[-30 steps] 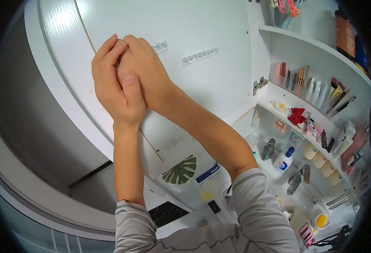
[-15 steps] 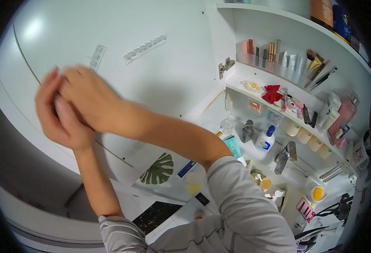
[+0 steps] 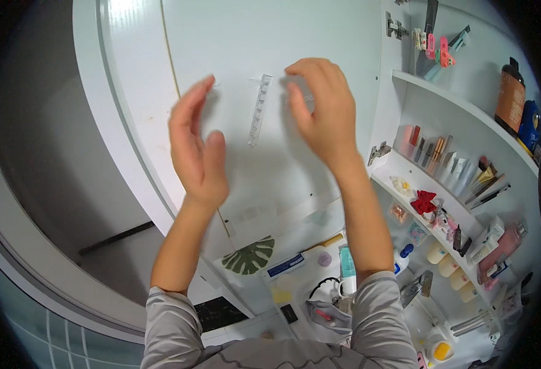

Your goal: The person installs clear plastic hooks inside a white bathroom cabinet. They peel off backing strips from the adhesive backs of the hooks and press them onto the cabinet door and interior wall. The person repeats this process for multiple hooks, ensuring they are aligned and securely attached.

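Note:
My left hand (image 3: 198, 147) is raised before a white cabinet door (image 3: 233, 37), its thumb apart from its bent fingers and nothing visible in it. To its right, a narrow clear plastic strip (image 3: 258, 112) with a row of small bumps is on the door, nearly upright. My right hand (image 3: 329, 111) hovers on the strip's other side, fingers curved, thumb apart, holding nothing that I can see. A second clear piece (image 3: 306, 92) shows faintly between its thumb and fingers, mostly hidden. The hands are well apart.
At right, an open cabinet has an upper shelf (image 3: 442, 92), a lower shelf with a red bow (image 3: 424, 202), and brushes (image 3: 485, 178). Metal hinges (image 3: 378, 152) jut from its edge. Below are a leaf-shaped mat (image 3: 249, 255), a blue-and-white box (image 3: 286, 265) and a teal tube (image 3: 347, 263).
My hands were clasped together at the left; they have separated, the right moving right across the door. The view has shifted, so the door strips appear farther right.

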### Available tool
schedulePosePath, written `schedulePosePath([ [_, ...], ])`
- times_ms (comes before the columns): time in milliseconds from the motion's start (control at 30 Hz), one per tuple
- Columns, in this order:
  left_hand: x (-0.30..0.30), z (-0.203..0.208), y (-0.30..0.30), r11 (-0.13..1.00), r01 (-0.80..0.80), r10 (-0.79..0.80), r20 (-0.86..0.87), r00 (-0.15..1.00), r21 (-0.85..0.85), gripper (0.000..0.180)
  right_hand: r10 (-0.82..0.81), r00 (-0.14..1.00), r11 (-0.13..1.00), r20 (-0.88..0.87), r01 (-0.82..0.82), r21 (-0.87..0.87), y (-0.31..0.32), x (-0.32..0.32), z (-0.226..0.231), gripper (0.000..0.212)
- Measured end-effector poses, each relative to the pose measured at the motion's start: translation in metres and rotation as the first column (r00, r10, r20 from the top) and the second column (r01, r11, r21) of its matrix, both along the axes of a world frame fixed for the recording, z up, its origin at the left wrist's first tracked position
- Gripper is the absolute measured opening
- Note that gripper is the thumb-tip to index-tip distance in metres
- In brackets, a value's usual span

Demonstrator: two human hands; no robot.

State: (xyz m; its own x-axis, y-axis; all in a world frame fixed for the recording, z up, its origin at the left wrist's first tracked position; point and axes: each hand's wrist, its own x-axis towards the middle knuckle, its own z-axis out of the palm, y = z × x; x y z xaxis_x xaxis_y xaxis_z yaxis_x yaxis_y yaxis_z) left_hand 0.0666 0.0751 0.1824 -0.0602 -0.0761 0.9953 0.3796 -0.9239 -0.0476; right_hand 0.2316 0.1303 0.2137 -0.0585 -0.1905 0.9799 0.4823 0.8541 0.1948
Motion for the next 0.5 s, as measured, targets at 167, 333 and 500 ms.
schedulePosePath([
  [167, 0.001, -0.027, -0.021, 0.824, -0.557, 0.512, -0.28, 0.812, -0.107, 0.047, 0.071, 0.988, 0.977, 0.139, -0.041, -0.21, -0.004, -0.002, 0.01, 0.017],
  [333, 0.008, -0.017, -0.02, 0.575, -0.818, 0.764, -0.343, 0.546, -0.02, 0.047, 0.04, 0.978, 0.974, 0.203, 0.007, -0.225, -0.005, -0.008, 0.014, 0.017],
  [500, 0.007, -0.015, -0.016, 0.539, -0.842, 0.794, -0.331, 0.51, -0.003, 0.038, 0.034, 0.958, 0.957, 0.285, 0.051, -0.285, -0.006, -0.005, 0.026, 0.015],
])
